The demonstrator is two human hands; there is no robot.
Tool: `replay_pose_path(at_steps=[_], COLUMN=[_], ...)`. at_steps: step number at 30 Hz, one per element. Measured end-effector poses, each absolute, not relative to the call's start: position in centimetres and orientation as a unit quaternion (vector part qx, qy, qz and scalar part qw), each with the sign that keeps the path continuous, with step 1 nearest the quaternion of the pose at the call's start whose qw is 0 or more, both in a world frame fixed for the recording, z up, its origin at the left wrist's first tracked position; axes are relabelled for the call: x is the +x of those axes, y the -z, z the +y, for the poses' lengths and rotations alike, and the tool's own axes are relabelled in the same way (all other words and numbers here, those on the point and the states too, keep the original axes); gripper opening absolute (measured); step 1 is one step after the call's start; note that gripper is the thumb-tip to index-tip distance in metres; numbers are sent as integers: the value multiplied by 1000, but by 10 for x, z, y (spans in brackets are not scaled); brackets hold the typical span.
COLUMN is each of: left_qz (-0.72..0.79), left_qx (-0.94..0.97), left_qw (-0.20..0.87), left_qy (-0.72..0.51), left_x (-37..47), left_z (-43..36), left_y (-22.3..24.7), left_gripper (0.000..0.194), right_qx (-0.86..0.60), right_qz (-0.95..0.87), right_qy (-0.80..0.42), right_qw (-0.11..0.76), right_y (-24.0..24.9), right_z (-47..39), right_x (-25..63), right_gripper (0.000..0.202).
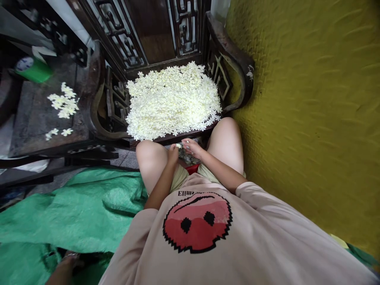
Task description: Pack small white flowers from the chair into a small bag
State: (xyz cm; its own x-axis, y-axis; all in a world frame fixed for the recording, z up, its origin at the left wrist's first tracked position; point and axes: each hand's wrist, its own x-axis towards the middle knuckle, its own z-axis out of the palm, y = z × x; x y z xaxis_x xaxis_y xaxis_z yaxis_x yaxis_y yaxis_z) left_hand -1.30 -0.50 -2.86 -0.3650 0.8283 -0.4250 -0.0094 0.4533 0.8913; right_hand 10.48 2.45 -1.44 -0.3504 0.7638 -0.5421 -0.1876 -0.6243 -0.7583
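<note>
A thick heap of small white flowers (173,101) covers the seat of a dark carved wooden chair (158,51) in front of my knees. My left hand (173,152) is between my thighs, its fingers closed at a single white flower (178,145). Close beside it, my right hand (192,148) has its fingers drawn together towards that flower. A tiny pale bit shows at the right fingertips, too small to name. Below both hands, a dim spot between my legs holds more pale bits that I cannot make out.
To the left, a dark wooden table (28,122) bears loose white flowers (63,102) and a green roll (34,69). Green plastic sheeting (89,209) spreads at lower left, beside another person's arm or leg (63,269). A yellow textured wall (305,111) stands close on the right.
</note>
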Motion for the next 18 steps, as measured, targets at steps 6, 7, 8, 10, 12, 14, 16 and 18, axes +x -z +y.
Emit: replay_pose_path(at_steps=[6,7,8,10,12,14,16,18], left_qz=[725,726,729,735,738,736,726,712], left_qx=[319,328,335,341,341,341,339,329], left_qw=[457,450,443,434,428,427,436,459], left_qy=[-406,-403,-400,-394,-395,-401,-409,-417], left_x=[-13,-13,-13,-13,-13,-14,-14,-15], left_z=[-6,-6,-6,-5,-4,-3,-2,-1], left_y=[23,23,24,26,27,28,29,30], left_gripper=[11,11,11,11,13,14,13,12], right_qx=[-457,-451,-450,-467,-495,-511,-509,-503], right_qz=[-565,-588,-602,-611,-602,-587,-575,-569], right_qy=[-568,-549,-537,-523,-516,-518,-528,-537], right_qw=[386,387,383,367,355,355,362,368], right_y=[24,25,26,28,30,32,32,32], right_z=[19,18,18,18,19,21,22,22], right_x=[102,102,102,101,101,101,101,100], right_gripper=[15,16,16,14,12,9,9,9])
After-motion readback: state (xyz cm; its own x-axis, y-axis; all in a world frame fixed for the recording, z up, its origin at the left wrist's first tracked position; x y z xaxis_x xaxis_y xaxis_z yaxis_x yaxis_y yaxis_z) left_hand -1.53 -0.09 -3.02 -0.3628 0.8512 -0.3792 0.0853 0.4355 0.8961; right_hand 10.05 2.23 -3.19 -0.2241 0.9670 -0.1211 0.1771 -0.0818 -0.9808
